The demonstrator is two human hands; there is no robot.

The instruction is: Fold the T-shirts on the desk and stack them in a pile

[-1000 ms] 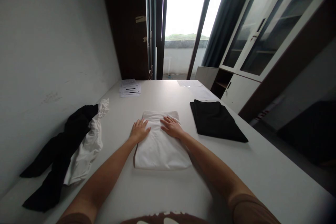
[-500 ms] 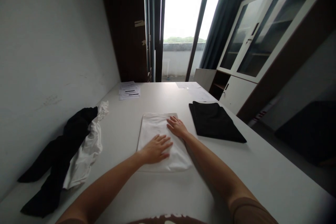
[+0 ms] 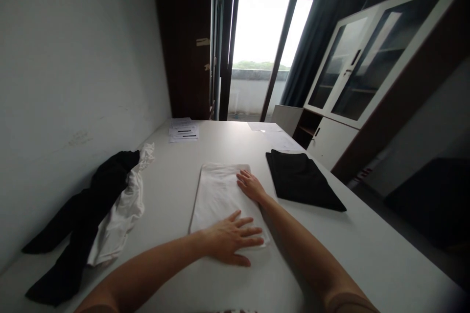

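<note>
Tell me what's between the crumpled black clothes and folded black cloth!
Head view: crumpled white clothing, then folded white cloth partly under left hand and right hand.

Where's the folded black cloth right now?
In the head view, the folded black cloth lies right of centre on the table, beside the right hand and the folded white cloth.

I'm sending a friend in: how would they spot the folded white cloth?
Face the white table before the bright window. Mid-table, left of the folded black cloth, lies the folded white cloth. It's flat and rectangular, unlike the crumpled white cloth near the wall.
</note>
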